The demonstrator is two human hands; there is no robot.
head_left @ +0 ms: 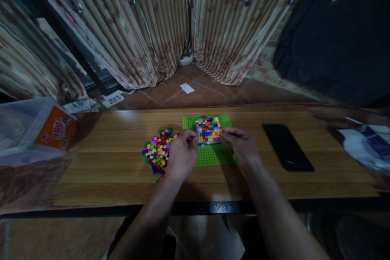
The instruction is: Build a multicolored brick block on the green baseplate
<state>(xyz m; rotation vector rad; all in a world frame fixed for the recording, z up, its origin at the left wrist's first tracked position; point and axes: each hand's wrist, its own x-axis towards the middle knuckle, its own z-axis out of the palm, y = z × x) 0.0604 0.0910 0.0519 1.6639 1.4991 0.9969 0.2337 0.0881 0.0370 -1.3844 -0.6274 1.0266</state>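
A square block of small multicoloured toy bricks (209,129) sits on the far half of a green studded baseplate (217,154). My left hand (183,152) is closed, thumb and forefinger together at the block's left side; whatever lies between those fingertips is too small to make out. On the opposite side, my right hand (243,146) has its fingertips closed against the block's right edge. Loose bricks in many colours form a pile (157,150) just left of my left hand, which covers part of it.
The wooden table (106,170) carries a black phone-like slab (286,146) on the right. A clear plastic bin (27,130) with an orange label stands beyond the table's left end. White and purple packaging (365,146) lies off the right end. Striped curtains (164,28) hang behind.
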